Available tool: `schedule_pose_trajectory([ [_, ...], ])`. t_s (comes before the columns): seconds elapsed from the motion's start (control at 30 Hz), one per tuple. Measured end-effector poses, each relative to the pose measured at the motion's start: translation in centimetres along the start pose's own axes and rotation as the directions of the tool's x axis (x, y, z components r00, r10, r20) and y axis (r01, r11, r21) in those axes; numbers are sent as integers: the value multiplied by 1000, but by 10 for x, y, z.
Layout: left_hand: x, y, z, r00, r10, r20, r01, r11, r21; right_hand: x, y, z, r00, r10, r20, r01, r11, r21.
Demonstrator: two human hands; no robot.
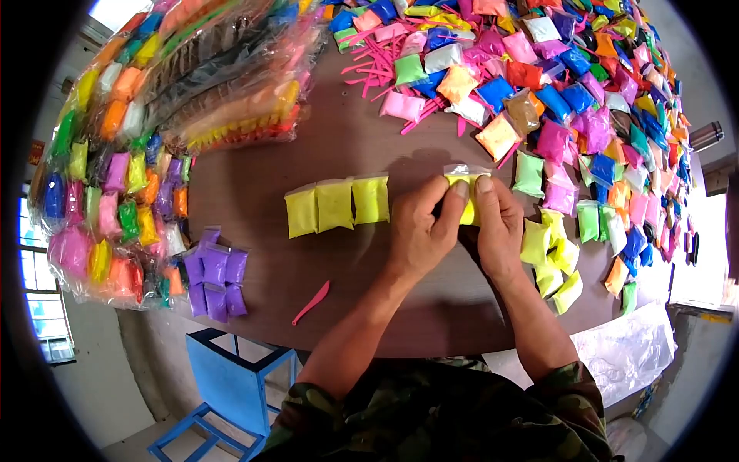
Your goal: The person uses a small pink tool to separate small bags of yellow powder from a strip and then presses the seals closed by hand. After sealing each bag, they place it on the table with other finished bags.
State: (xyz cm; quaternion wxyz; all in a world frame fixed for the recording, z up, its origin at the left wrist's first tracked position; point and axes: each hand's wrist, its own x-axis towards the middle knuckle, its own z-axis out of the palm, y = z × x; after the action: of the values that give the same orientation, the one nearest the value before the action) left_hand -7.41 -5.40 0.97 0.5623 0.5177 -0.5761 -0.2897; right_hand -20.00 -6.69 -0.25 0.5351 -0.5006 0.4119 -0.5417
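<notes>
Both hands grip a small zip bag of yellow modelling clay (469,212) over the table. My left hand (423,227) is closed on its left side, and my right hand (500,231) on its right; both thumbs press its front near the clear top strip. To the left of my left hand, three similar yellow bags (336,205) lie side by side in a row. Beside my right hand is a loose cluster of several more yellow bags (548,254). A pink plastic knife (311,302) lies nearer the table's front edge.
Purple bags (216,269) are grouped at the left. Large clear bags of multicoloured packets (123,177) stand behind them. A heap of coloured packets (554,100) and pink plastic tools (377,65) covers the back right. A blue chair (231,377) stands by the brown table (254,181).
</notes>
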Motion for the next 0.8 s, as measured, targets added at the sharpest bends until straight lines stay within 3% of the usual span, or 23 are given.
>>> schedule_pose_trajectory([
  [0.1,-2,3,0,999,42,13,-42,999,4,-1,-2,1,999,39,-23,-38,998,52],
  [0.17,-3,10,3,986,-170,2,168,976,-140,-1,3,0,999,-32,-38,34,998,48],
  [0.2,-3,8,4,986,-168,9,168,975,-148,-1,1,1,997,-62,-39,61,998,-29],
  [0.3,-3,1,0,971,-240,1,238,962,-133,-1,4,1,1000,-22,-10,22,999,-24],
  [0.47,-3,3,0,988,-155,-24,152,983,-103,0,4,-3,999,41,16,-42,996,79],
  [0.57,-5,2,0,998,-62,-28,63,997,51,0,4,-5,993,118,29,-120,987,110],
  [0.63,-5,8,2,994,-104,32,106,992,-72,1,4,-4,1000,-8,-15,10,989,148],
  [0.73,-6,8,1,974,-189,128,200,977,-78,-1,5,-4,999,-14,-30,19,980,197],
  [0.8,-5,1,2,987,-129,99,135,989,-58,0,5,-1,999,-20,-39,27,981,193],
])
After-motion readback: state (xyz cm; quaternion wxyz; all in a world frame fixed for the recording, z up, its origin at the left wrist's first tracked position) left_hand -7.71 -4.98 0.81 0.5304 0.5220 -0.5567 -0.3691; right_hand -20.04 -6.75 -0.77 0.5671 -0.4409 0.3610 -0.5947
